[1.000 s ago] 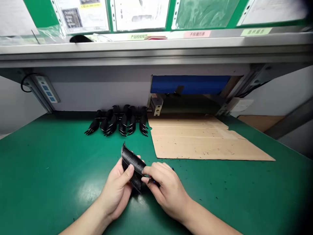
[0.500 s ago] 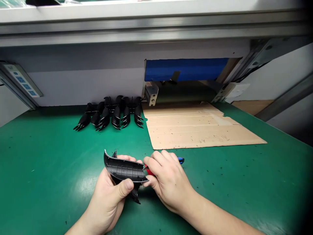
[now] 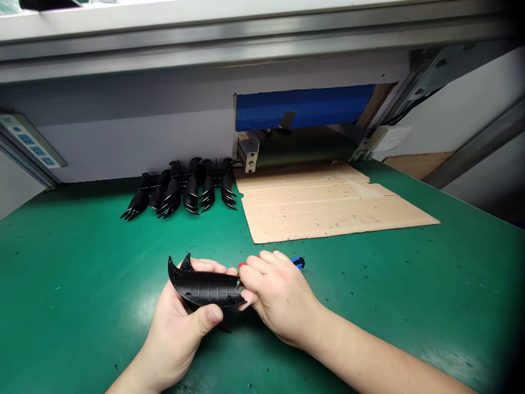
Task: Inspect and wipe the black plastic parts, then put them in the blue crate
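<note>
My left hand (image 3: 180,323) is closed around a curved black plastic shell (image 3: 205,287), its thumb along the near edge. The ribbed hollow inside of the shell faces up, and hooked points rise at its left end. My right hand (image 3: 279,295) is closed on a red-and-blue knife (image 3: 297,262). The blue back end sticks out behind the knuckles, while the fingers cover most of the handle. The knife's front and the right thumb are at the right end of the shell, where the blade is hard to make out.
Several black claw-shaped plastic parts (image 3: 180,189) stand in a row against the back panel. A flat cardboard sheet (image 3: 320,210) lies at the back right of the green table (image 3: 82,290), with small dark scraps about. A power strip (image 3: 33,141) is on the left, below a metal-edged shelf (image 3: 164,52).
The shell has rolled slightly in my hands, so its lower hooked part shows less. The right hand has tilted a little, hiding more of the knife's red front. The view has shifted slightly.
</note>
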`<state>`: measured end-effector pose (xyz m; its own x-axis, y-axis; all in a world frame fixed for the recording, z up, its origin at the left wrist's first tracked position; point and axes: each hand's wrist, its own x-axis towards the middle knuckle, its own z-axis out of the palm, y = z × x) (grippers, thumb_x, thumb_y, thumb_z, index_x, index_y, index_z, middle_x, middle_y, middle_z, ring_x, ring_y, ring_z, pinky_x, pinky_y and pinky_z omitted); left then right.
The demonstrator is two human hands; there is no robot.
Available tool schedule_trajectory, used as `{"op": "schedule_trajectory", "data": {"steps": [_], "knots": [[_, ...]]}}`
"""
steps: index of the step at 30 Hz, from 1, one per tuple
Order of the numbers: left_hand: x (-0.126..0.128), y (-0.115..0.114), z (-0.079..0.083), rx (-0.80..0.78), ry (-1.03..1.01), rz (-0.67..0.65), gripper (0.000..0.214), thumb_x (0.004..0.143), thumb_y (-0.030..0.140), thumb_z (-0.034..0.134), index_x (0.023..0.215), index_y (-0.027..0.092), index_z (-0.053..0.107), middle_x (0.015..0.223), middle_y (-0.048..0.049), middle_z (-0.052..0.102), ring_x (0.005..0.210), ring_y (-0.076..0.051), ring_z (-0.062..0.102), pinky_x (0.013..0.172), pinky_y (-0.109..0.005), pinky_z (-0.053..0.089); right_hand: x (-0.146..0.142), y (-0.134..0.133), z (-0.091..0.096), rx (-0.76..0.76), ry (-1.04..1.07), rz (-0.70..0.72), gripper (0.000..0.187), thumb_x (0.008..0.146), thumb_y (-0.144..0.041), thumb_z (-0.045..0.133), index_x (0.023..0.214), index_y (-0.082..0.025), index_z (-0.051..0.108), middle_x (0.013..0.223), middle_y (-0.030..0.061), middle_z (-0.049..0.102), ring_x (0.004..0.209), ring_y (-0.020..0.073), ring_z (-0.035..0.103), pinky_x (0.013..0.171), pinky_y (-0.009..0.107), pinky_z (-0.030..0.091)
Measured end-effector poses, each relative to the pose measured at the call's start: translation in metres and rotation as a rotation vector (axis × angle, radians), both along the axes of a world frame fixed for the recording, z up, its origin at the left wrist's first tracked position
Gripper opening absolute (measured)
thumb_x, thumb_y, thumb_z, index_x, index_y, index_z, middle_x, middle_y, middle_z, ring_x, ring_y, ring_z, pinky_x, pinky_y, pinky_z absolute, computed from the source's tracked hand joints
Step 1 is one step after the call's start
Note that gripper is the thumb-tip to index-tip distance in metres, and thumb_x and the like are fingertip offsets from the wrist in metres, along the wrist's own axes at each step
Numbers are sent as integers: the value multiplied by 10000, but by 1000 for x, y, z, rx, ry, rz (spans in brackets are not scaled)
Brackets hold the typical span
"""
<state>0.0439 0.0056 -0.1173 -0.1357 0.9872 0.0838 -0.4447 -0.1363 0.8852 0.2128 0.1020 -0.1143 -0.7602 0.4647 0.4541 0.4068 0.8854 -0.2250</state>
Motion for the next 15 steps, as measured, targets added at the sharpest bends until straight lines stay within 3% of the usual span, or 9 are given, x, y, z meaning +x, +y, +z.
{"op": "schedule_trajectory", "data": {"steps": [6,8,12,13,15], "knots": [[-1,0,0,22,52,12,369,763,229,735,1079,254,546,1088,-46,535,1151,-288,531,983,-391,460,4,1,1,-94,-57,44,686,1003,-579,-18,771,-182,491,739,24,515,659,178,391,620,311,257],[0,0,3,19,55,4,351,764,228,734,1064,257,555,1078,-41,541,1147,-288,536,983,-390,461,6,4,5,-212,-39,120,673,1002,-600,9,758,-185,479,737,18,510,664,173,405,624,299,288],[5,1,10,13,-75,-16,365,720,230,777,1025,255,578,1063,-30,563,1130,-273,555,972,-374,476,13,11,17,-607,53,348,584,990,-667,233,701,-192,410,663,-34,437,594,130,393,546,232,307],[6,1,12,12,-123,-1,374,712,226,784,1026,256,584,1075,-30,570,1127,-265,560,965,-364,482,13,11,18,-661,107,350,570,977,-679,290,709,-192,416,660,-39,435,589,125,395,542,224,311],[9,1,13,-2,-203,52,379,722,223,776,1048,266,589,1123,-31,579,1137,-247,558,950,-334,491,11,8,18,-623,230,291,574,937,-715,367,729,-186,443,669,-36,453,606,128,407,569,229,315]]}}
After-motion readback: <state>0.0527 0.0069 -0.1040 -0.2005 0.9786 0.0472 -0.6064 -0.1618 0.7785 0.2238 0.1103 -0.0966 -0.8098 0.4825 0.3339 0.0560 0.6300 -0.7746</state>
